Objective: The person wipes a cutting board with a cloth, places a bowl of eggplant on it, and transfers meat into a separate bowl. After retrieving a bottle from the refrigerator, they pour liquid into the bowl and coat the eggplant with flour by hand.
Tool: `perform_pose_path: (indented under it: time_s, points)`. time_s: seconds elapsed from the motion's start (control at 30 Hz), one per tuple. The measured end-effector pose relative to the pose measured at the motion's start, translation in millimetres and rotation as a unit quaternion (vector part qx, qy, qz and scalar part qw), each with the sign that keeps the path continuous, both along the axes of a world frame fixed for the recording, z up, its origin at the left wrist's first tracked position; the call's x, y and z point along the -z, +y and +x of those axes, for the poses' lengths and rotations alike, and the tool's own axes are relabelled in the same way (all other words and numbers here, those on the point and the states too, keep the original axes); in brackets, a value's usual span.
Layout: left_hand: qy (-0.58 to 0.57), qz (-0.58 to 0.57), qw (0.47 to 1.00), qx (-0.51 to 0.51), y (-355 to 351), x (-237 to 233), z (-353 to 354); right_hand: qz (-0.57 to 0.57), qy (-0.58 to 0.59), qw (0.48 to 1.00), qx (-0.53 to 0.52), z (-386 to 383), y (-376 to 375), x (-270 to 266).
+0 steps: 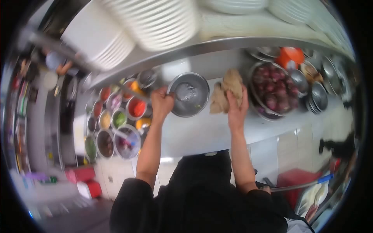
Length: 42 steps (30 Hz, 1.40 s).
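My left hand (162, 103) is closed on the left rim of a round metal bowl (188, 108), which is tilted so that its inside faces me. A small green bit sticks to the bowl's inner wall. To the right of the bowl, my right hand (236, 112) grips a crumpled tan cloth (232, 82), the thumb and fingers bent around it. Part of the cloth hangs to the left of the fingers. Both hands are over the metal counter (186, 134).
Several small containers of chopped ingredients (119, 117) stand at the left. A large bowl of red onions (274, 87) is at the right, beside stacked metal bowls (319, 96) and an orange bowl (289, 57). White plates (155, 23) fill the shelf above. Another person (58, 62) is far left.
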State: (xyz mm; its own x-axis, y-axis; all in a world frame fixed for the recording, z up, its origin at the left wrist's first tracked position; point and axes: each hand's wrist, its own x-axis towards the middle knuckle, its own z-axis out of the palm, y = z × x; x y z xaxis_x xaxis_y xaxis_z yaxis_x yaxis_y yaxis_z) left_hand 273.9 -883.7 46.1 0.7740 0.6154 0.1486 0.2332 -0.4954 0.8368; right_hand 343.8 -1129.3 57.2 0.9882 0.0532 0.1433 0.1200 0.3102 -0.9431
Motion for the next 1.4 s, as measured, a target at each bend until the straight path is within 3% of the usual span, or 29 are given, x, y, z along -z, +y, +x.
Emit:
perform_pose_path:
  time_s: [0.03,0.13,0.17,0.3,0.37,0.43,0.47,0.53,0.57,0.6,0.63,0.67,0.7,0.73,0.77,0.8,0.83,0.9,0.97,1.0,1.03,1.07,1.1,1.13,1.17,1.23,1.3,1.33,1.4]
  points:
    - [0.000,0.003,0.999,-0.032,11,-17,-36,0.003,0.000,0.999,-0.032,-6,27,-10]
    - [-0.055,0.030,0.993,-0.097,24,-88,-123,-0.076,-0.218,0.960,-0.158,-37,115,-32]
    - [-0.028,0.072,0.988,-0.136,49,-80,-157,-0.092,-0.299,0.931,-0.188,-57,147,-37]
    - [-0.184,0.122,0.922,-0.318,66,-120,-233,-0.050,-0.272,0.908,-0.316,-133,225,-53]
    - [-0.134,0.182,0.899,-0.376,87,-106,-262,-0.042,-0.244,0.888,-0.388,-149,249,-41]
    - [-0.161,0.285,0.845,-0.423,99,-93,-267,-0.137,-0.288,0.884,-0.343,-155,267,-28]
    - [-0.101,0.337,0.819,-0.454,103,-82,-279,-0.097,-0.283,0.898,-0.321,-164,273,-26]
    - [-0.101,0.370,0.817,-0.431,100,-74,-281,-0.042,-0.388,0.888,-0.245,-183,285,-36]
    - [-0.095,0.406,0.807,-0.418,95,-70,-284,0.000,-0.473,0.851,-0.229,-196,304,-33]
    - [-0.116,0.448,0.789,-0.404,96,-67,-294,0.065,-0.448,0.840,-0.300,-216,308,-57]
    - [-0.123,0.435,0.799,-0.397,101,-69,-295,0.051,-0.511,0.826,-0.233,-227,316,-62]
    - [-0.077,0.397,0.817,-0.411,102,-74,-302,0.005,-0.479,0.803,-0.354,-241,333,-41]
    - [-0.039,0.482,0.780,-0.397,111,-71,-309,-0.079,-0.506,0.792,-0.332,-250,330,-31]
    - [0.043,0.552,0.748,-0.366,204,19,-375,-0.031,-0.524,0.811,-0.259,-251,329,-31]
    - [-0.129,0.278,0.869,-0.389,108,-78,-299,-0.141,-0.533,0.758,-0.350,-234,315,-33]
    - [-0.054,0.441,0.786,-0.430,125,-71,-304,-0.264,-0.470,0.696,-0.474,-218,307,-43]
    - [-0.074,0.455,0.765,-0.450,138,-63,-309,-0.241,-0.466,0.717,-0.459,-206,297,-31]
    - [-0.043,0.404,0.785,-0.467,129,-83,-293,-0.335,-0.388,0.705,-0.489,-160,257,-32]
    - [-0.150,0.236,0.862,-0.423,98,-92,-255,-0.207,-0.290,0.868,-0.347,-125,214,14]
    - [-0.057,0.269,0.882,-0.383,93,-89,-245,-0.220,-0.223,0.896,-0.314,-103,185,24]
    - [-0.141,0.151,0.924,-0.323,62,-94,-208,-0.230,-0.152,0.919,-0.280,-85,151,29]
    - [-0.128,0.037,0.962,-0.239,57,-83,-191,-0.203,-0.037,0.942,-0.265,-72,116,28]
    - [-0.111,-0.012,0.976,-0.185,31,-85,-154,-0.169,0.078,0.951,-0.246,-61,82,30]
    - [-0.059,-0.079,0.985,-0.142,7,-80,-120,-0.181,0.112,0.956,-0.200,-54,47,39]
    - [-0.164,-0.182,0.967,-0.071,-31,-66,-73,-0.192,0.146,0.958,-0.154,-49,14,50]
    - [-0.085,-0.202,0.975,0.022,-66,-46,-7,-0.119,0.230,0.962,-0.090,-53,-41,65]
    - [-0.061,-0.322,0.941,0.080,-109,-20,70,-0.078,0.243,0.967,-0.009,-64,-88,87]
    - [-0.049,-0.347,0.931,0.105,-138,-13,109,-0.078,0.244,0.966,-0.013,-66,-108,95]
    - [0.000,-0.327,0.919,0.219,-201,-12,176,-0.019,0.266,0.958,0.104,-73,-143,107]
